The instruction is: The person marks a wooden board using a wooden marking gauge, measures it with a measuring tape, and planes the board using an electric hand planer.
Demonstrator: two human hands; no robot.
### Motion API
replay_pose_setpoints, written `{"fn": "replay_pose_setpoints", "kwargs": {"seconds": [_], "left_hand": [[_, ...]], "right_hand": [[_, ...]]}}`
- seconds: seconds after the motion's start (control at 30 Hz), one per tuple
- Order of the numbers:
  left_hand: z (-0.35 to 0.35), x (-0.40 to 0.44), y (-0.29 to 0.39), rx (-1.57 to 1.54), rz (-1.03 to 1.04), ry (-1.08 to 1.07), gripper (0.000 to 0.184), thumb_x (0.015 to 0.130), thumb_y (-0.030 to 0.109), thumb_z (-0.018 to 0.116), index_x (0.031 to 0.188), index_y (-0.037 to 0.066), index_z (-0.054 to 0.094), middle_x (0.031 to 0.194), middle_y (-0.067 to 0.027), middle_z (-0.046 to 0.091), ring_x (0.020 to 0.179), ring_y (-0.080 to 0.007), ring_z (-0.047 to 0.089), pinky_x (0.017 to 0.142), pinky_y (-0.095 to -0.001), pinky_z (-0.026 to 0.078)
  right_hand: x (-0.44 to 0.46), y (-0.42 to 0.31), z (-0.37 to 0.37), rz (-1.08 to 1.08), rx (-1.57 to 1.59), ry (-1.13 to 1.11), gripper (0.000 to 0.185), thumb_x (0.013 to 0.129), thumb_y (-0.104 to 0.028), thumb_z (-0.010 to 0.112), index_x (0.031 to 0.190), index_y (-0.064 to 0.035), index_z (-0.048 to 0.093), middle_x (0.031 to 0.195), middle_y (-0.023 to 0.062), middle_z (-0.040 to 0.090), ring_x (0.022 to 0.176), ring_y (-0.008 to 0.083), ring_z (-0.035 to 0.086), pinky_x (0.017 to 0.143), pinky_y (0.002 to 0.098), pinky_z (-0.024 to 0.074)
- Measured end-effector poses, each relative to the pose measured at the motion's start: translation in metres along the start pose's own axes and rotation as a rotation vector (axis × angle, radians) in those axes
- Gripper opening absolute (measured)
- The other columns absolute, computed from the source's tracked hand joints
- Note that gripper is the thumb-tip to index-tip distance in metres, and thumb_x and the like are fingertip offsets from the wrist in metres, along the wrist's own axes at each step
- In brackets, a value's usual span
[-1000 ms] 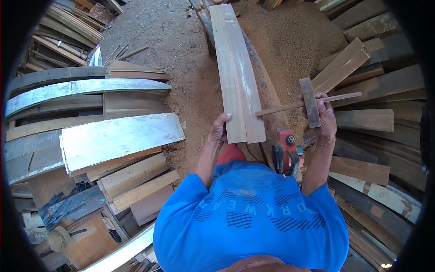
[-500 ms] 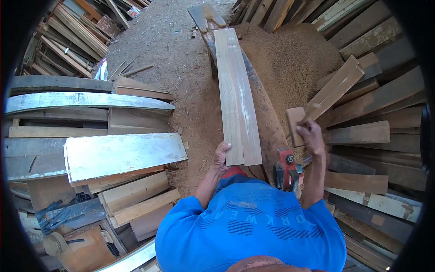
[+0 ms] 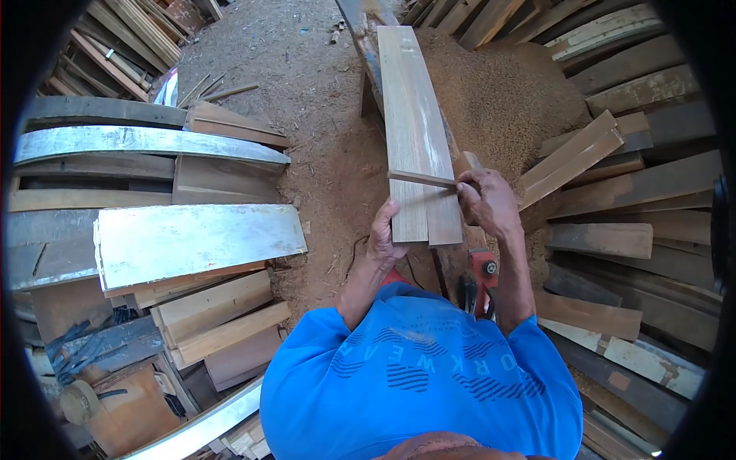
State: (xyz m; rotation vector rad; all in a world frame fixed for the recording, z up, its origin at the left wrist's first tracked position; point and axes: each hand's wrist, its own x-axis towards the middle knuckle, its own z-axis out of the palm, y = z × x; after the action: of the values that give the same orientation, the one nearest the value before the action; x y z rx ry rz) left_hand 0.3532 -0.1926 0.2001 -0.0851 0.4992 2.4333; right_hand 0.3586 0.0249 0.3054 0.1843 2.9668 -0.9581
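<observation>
Both hands are partly hidden: the fingers of the left hand (image 3: 382,234) pass out of sight under the pale boards (image 3: 418,115), and the curled right hand (image 3: 494,203) covers the place where a slim wooden stick (image 3: 420,179) would meet a small wooden block (image 3: 467,162). Whether the boards overlap or only lie edge to edge is hard to tell; their near ends are uneven. They run lengthwise over a narrow worktop (image 3: 355,21), whose far end is cut off at the top. Near the right forearm sits a red power tool (image 3: 482,270), its lower part obscured. Sawdust (image 3: 510,100) is heaped to the right, with a loose plank (image 3: 571,159) slanting past it. Stacked timber fills both sides, a whitish board (image 3: 203,241) on top at the left, and fades into the dark rim. Left thumb on top, the left hand grips the boards' near left edge. Narrowly closed, the right hand holds the stick, which lies across both boards.
</observation>
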Motion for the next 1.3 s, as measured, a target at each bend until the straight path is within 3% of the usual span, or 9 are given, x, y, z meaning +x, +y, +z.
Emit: {"fn": "replay_pose_setpoints", "kwargs": {"seconds": [0.2, 0.33, 0.47, 0.57, 0.77, 0.87, 0.93, 1.03, 1.3], "left_hand": [[-0.008, -0.005, 0.007, 0.318, -0.076, 0.156, 0.062, 0.085, 0.012, 0.065, 0.142, -0.001, 0.044, 0.133, -0.0177, 0.06, 0.12, -0.0268, 0.063, 0.105, -0.0441, 0.051], [-0.058, -0.003, -0.013, 0.709, 0.082, 0.221, 0.064, 0.082, 0.008, 0.064, 0.142, -0.002, 0.044, 0.131, -0.0166, 0.061, 0.121, -0.0264, 0.062, 0.101, -0.0423, 0.052], [-0.055, -0.017, 0.009, 1.395, -0.035, 0.343, 0.074, 0.079, 0.011, 0.066, 0.146, -0.001, 0.04, 0.128, -0.024, 0.063, 0.119, -0.0357, 0.063, 0.103, -0.041, 0.049], [-0.072, -0.02, 0.004, 1.57, -0.13, 0.415, 0.079, 0.075, 0.005, 0.067, 0.148, -0.001, 0.037, 0.122, -0.0302, 0.065, 0.115, -0.0447, 0.064, 0.1, -0.0488, 0.051], [-0.126, -0.022, -0.027, 1.851, 0.195, 0.288, 0.1, 0.072, 0.008, 0.071, 0.158, 0.001, 0.021, 0.143, -0.0398, 0.045, 0.133, -0.0545, 0.047, 0.111, -0.0536, 0.042], [-0.115, -0.019, -0.038, 1.913, 0.18, 0.221, 0.106, 0.071, 0.008, 0.072, 0.161, 0.006, 0.016, 0.153, -0.0413, 0.029, 0.141, -0.0595, 0.031, 0.116, -0.0612, 0.03], [-0.104, -0.019, -0.046, 1.978, 0.098, 0.263, 0.108, 0.071, 0.008, 0.072, 0.163, 0.01, 0.014, 0.156, -0.0386, 0.027, 0.143, -0.0595, 0.027, 0.115, -0.0669, 0.025], [-0.11, -0.019, -0.05, 2.054, 0.074, 0.29, 0.109, 0.072, 0.007, 0.072, 0.164, 0.016, 0.014, 0.159, -0.0355, 0.025, 0.143, -0.0606, 0.026, 0.11, -0.0739, 0.023], [-0.118, -0.021, -0.047, 2.132, 0.097, 0.299, 0.106, 0.071, 0.006, 0.07, 0.164, 0.02, 0.019, 0.159, -0.0328, 0.026, 0.141, -0.0605, 0.028, 0.108, -0.0772, 0.022]], "right_hand": [[0.007, -0.009, 0.035, 0.123, -0.279, -0.14, 0.031, 0.088, -0.028, 0.071, 0.109, -0.0051, 0.075, 0.106, 0.022, 0.071, 0.105, 0.0364, 0.066, 0.093, 0.0484, 0.05], [0.004, 0.059, 0.106, 0.178, 0.109, -0.2, 0.025, 0.088, -0.021, 0.071, 0.106, -0.0039, 0.074, 0.095, 0.0209, 0.074, 0.093, 0.0359, 0.071, 0.084, 0.0463, 0.0531], [-0.007, 0.076, 0.145, 0.248, 0.254, -0.224, 0.023, 0.088, -0.017, 0.07, 0.106, -0.0026, 0.073, 0.094, 0.0195, 0.074, 0.095, 0.0336, 0.071, 0.085, 0.0434, 0.0528], [-0.005, 0.083, 0.145, 0.31, 0.254, -0.249, 0.023, 0.088, -0.016, 0.069, 0.107, -0.0024, 0.072, 0.095, 0.0187, 0.073, 0.096, 0.0318, 0.071, 0.086, 0.0419, 0.0524], [-0.004, 0.107, 0.128, 0.364, 0.336, -0.166, 0.026, 0.09, -0.016, 0.07, 0.111, -0.0012, 0.07, 0.099, 0.0145, 0.074, 0.096, 0.0271, 0.069, 0.088, 0.039, 0.0519], [-0.004, 0.127, 0.124, 0.41, 0.395, -0.132, 0.025, 0.09, -0.015, 0.07, 0.111, -0.0004, 0.07, 0.099, 0.0128, 0.073, 0.095, 0.0236, 0.069, 0.088, 0.0371, 0.0519], [-0.003, 0.123, 0.112, 0.447, 0.404, -0.117, 0.024, 0.091, -0.014, 0.071, 0.11, -0.0002, 0.069, 0.098, 0.0117, 0.073, 0.093, 0.0207, 0.068, 0.087, 0.0355, 0.0518], [-0.006, 0.124, 0.104, 0.423, 0.437, -0.077, 0.018, 0.091, -0.01, 0.069, 0.107, -0.0011, 0.068, 0.09, 0.0005, 0.066, 0.082, 0.0105, 0.057, 0.074, 0.0274, 0.0475], [-0.012, 0.13, 0.103, 0.41, 0.433, -0.071, 0.02, 0.091, -0.009, 0.069, 0.108, 0.0003, 0.068, 0.091, 0.0009, 0.066, 0.084, 0.0112, 0.058, 0.076, 0.0287, 0.0486]]}}
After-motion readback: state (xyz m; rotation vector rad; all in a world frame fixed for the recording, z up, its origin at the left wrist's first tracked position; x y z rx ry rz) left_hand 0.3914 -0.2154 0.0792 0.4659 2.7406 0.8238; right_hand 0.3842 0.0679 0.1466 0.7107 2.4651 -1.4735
